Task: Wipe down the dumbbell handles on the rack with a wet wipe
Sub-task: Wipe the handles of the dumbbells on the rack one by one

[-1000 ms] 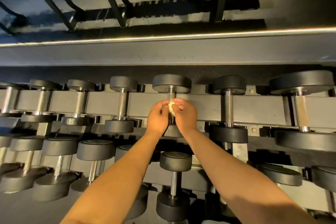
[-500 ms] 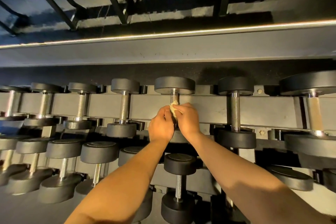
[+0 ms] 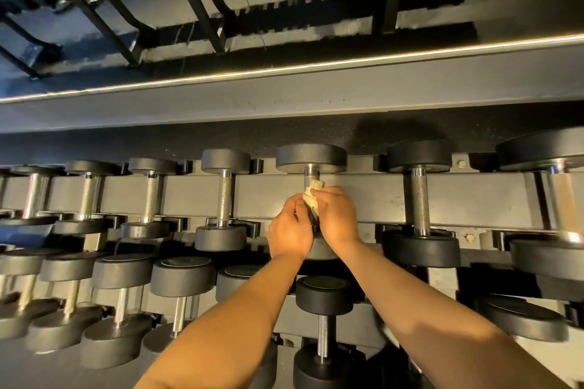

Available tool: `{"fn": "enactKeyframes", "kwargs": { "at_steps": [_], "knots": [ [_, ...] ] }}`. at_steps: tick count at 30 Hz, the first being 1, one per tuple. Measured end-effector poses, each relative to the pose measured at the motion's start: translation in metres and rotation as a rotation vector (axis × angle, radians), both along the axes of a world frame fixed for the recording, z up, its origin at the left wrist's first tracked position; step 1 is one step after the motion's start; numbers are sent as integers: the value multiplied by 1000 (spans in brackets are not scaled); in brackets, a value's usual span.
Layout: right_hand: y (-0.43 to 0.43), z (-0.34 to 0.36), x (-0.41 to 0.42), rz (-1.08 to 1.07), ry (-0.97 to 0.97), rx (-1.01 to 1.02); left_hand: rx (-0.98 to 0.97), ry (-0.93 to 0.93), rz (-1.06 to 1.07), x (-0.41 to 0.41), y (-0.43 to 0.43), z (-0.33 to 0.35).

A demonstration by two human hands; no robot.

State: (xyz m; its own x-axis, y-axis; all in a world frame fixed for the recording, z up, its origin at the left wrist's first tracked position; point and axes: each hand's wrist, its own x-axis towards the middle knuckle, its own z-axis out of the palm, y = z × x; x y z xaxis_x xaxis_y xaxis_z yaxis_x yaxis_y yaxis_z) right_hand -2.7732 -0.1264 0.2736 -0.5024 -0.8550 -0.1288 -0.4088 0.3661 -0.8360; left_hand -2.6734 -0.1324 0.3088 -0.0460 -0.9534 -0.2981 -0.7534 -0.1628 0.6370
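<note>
- Left stretch of the rack [image 3: 189, 196]: a row of smaller dumbbells with bare steel handles. Can't tell whether they've been wiped.
- left hand [image 3: 289, 227]: fingers curled in tight from the left. It looks to pinch the left edge of the wet wipe [image 3: 313, 197]; the contact itself is partly hidden.
- Wipe: bunched into a small wad on the middle of the centre handle [image 3: 311, 174]. Steel shows above it; the lower handle is hidden behind the hands.
- right hand [image 3: 336, 218]: narrow pinch on the wipe from the right, pressing it to the bar.
- Risk: the wad is small, so the handle ends near the heads likely get skipped.
- Risk: knurling could snag or shred the wipe under a hard twist.
- Risk: twisting may roll the dumbbell in its cradle and nip knuckles against the rail.
- Right: next handle [image 3: 420, 199] and the large one [image 3: 564, 199] sit well apart from the hands. The wipe may dry out before reaching them.
</note>
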Motion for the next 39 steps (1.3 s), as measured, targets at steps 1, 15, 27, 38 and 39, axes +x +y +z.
{"fn": "enactKeyframes", "kwargs": {
  "at_steps": [1, 15, 27, 38, 39],
  "knots": [
    [1, 2, -1, -10, -16, -20, 0, 2, -5, 0, 0, 0],
    [9, 4, 5, 56, -64, 79, -18, -33, -32, 1, -1, -2],
    [-8, 13, 2, 79, -10, -1, 1, -12, -7, 2, 0, -2],
    [-24, 12, 4, -57, -91, -45, 3, -1, 10, 3, -1, -5],
    [-21, 11, 7, -38, -93, -39, 4, 1, 9, 3, -1, -5]
  ]
}}
